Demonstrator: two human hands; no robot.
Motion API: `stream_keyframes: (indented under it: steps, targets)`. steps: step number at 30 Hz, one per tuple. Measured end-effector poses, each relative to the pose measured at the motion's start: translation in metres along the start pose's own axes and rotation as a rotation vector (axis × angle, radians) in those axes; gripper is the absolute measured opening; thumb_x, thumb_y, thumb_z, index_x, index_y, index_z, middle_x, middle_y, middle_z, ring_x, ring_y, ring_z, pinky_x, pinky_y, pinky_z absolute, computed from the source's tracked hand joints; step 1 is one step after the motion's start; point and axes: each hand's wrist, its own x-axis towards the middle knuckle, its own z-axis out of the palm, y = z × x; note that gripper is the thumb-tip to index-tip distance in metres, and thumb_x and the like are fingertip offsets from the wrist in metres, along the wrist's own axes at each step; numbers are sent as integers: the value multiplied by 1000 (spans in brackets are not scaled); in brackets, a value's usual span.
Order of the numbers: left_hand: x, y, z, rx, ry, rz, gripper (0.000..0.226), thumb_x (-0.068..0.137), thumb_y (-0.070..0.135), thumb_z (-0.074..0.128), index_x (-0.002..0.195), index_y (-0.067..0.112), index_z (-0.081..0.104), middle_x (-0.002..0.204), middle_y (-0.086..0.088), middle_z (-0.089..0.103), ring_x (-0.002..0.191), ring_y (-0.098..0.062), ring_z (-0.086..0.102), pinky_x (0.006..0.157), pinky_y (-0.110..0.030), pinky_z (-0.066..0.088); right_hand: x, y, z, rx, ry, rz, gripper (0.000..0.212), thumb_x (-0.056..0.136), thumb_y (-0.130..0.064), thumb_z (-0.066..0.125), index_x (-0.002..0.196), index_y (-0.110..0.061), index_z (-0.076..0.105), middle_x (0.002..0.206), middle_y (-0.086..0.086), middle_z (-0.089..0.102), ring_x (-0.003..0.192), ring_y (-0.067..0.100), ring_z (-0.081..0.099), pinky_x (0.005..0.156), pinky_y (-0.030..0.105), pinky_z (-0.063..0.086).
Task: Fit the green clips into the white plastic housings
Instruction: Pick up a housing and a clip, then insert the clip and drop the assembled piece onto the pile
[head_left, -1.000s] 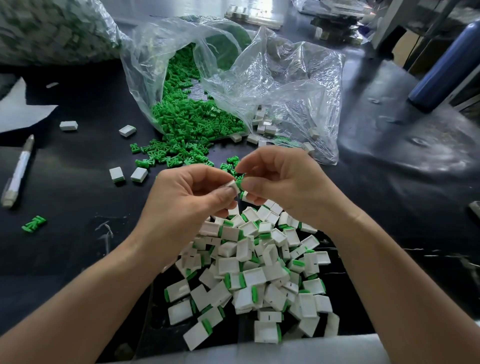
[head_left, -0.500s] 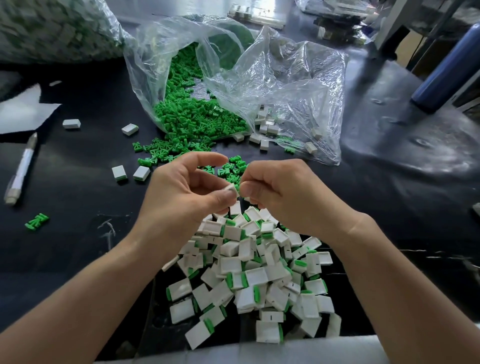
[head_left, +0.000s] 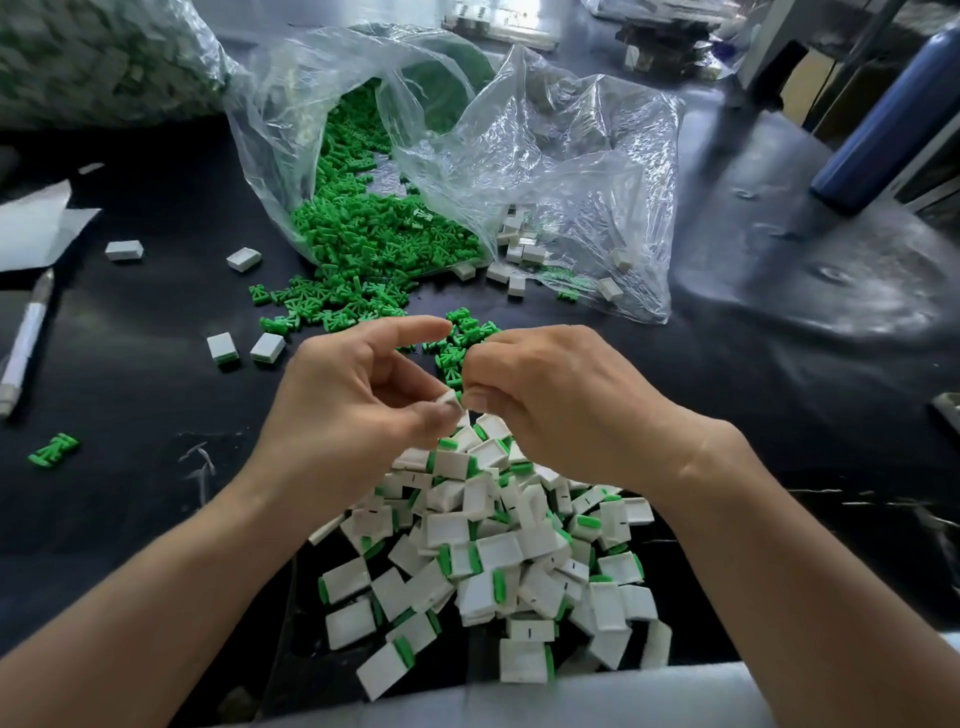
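the left hand (head_left: 358, 410) pinches a white housing (head_left: 450, 400) betw thumb & curled fingers, index finger lifted off & straight. the right hand (head_left: 561, 410) is curled, fingertips pinching at the housing's open end on a green clip (head_left: 456, 385), of which only a sliver shows; how far in it sits can't be told. both parts are held in the air above the far edge of the finished pile (head_left: 498, 551) of housings w/ green ends, near the person. loose green clips (head_left: 363, 244) spill from a clear plastic bag (head_left: 545, 156) onto the dark table (head_left: 130, 389) further off, w/ empty housings (head_left: 519, 254) at the bag's mouth, right of the clips

handling, as a judgement: both parts look like small moulded plastic, v. light & stiff, smooth enough to slip or flick away if squeezed at a corner. housing is best held by its flat broad faces, open end left free; clip by its back end, legs pointing in. legs prob flex a bit & may bend if pushed in skewed, so line up square, then press straight
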Motion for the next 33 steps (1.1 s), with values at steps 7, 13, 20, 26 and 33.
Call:
stream_keyframes:
  steps: [7,13,20,26,33]
  targets:
    - [3,2,0,-195,11,-36,50,52,9,74,98,27,62,67,-5,71,58,-17,68,56,-21,55,2,6,4,183,107,56,15,92,-18,51,82,-10,59,71,-3,49,67,20,47,66,38,41]
    - [5,3,-2,-368,23,-14,54,45,25,74,97,20,62,66,2,70,62,-9,66,59,-18,53,5,9,3,935,89,278,31,93,-32,43,73,-13,58,68,3,59,60,12,53,57,23,43]
    - [5,2,-3,-469,6,29,47,53,15,72,98,16,62,68,0,70,61,-10,65,57,-21,53,8,-3,11,1466,-155,290,52,72,-53,33,75,-7,56,68,5,60,54,11,54,50,20,39]
    - [4,2,-1,-451,14,52,44,57,9,68,100,15,60,67,2,70,60,-10,66,58,-22,54,10,-8,14,1578,-76,373,44,84,-47,36,69,-8,51,54,0,50,49,10,42,48,20,32]
    - [3,1,0,-459,20,58,51,54,6,76,102,14,61,68,1,70,56,-14,65,57,-24,54,10,-10,12,1584,-32,400,39,93,-37,35,71,-9,50,55,-1,46,50,9,38,49,19,31]
